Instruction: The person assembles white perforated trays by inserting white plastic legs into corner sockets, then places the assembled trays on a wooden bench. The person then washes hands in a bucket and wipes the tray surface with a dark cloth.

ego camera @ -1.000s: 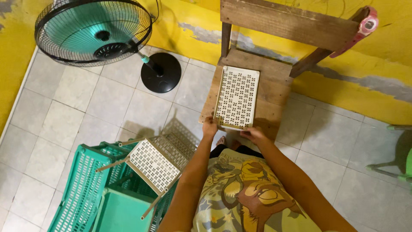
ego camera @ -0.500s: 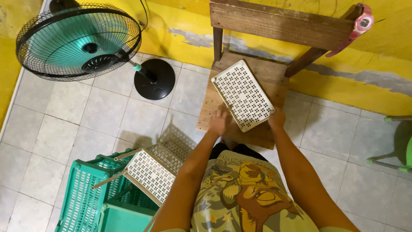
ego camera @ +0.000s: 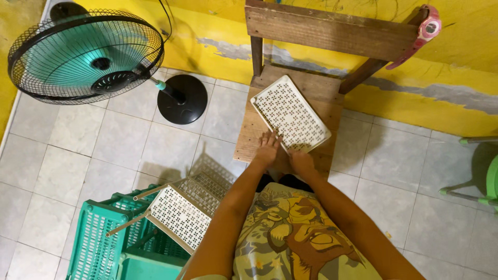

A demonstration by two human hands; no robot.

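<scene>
Head view, only one. Count: 2 white perforated panels, 1 wooden chair, 1 fan, 1 green crate, 1 pink watch, 2 hands.

White perforated tray (ego camera: 290,118): flat plastic rectangle w/ rounded corners, raised rim, pinwheel-shaped cutouts all over. Lies skewed on the wooden chair (ego camera: 315,31) seat, far-centre, its near-right corner close to the seat's right edge. Chair is rough plank wood, worn, w/ one broad back slat & a slanted brace on the right.

Left hand (ego camera: 268,148): fingers spread flat, tips touching the tray's near-left edge, palm on the seat; open, not clasping anything. Right hand (ego camera: 301,159): just beside the left, at the tray's near edge, fingertips at or under the rim; whether it pinches the rim, can't tell.

Second white perforated panel (ego camera: 180,217): same pattern, near-left, tilted, w/ thin metal rods sticking out left, resting on top of the green crate (ego camera: 98,238). Crate is plastic lattice w/ small slots. Grey mesh piece behind the panel on the floor.

Stand fan (ego camera: 85,54) far-left: black wire cage, teal blades, round black base (ego camera: 182,99). Pink wristwatch (ego camera: 426,31) hangs on the chair's top right post. Floor is pale square tiles; wall yellow, paint chipped to grey.
</scene>
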